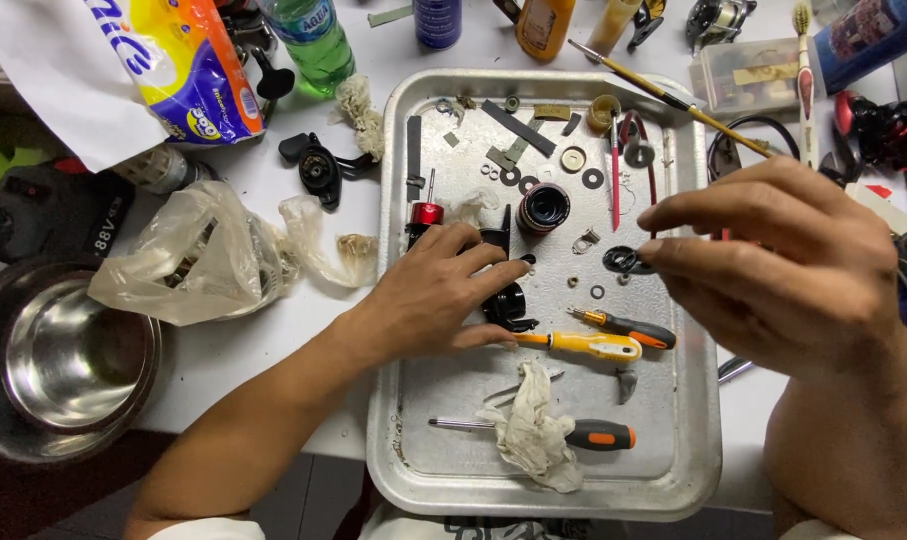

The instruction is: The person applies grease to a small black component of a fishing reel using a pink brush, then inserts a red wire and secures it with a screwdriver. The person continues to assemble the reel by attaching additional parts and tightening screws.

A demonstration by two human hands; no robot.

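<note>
Left hand (444, 300) covers most of a black reel body (506, 300) on the metal tray (414, 440); only its right edge shows, and I can't tell whether the fingers actually clamp it. Right hand (784, 270), raised over the tray's right side, pinches a small black ring part (626, 261) at its fingertips; detail too small to read. Yellow screwdriver (584, 345) lies just near of the left hand's fingers.

silver tray (694, 420), yellow-handled screwdriver (594, 346), black-and-orange screwdriver (599, 435), green bottle (316, 40), grey-white rag (534, 425), red-capped part (426, 213).
</note>
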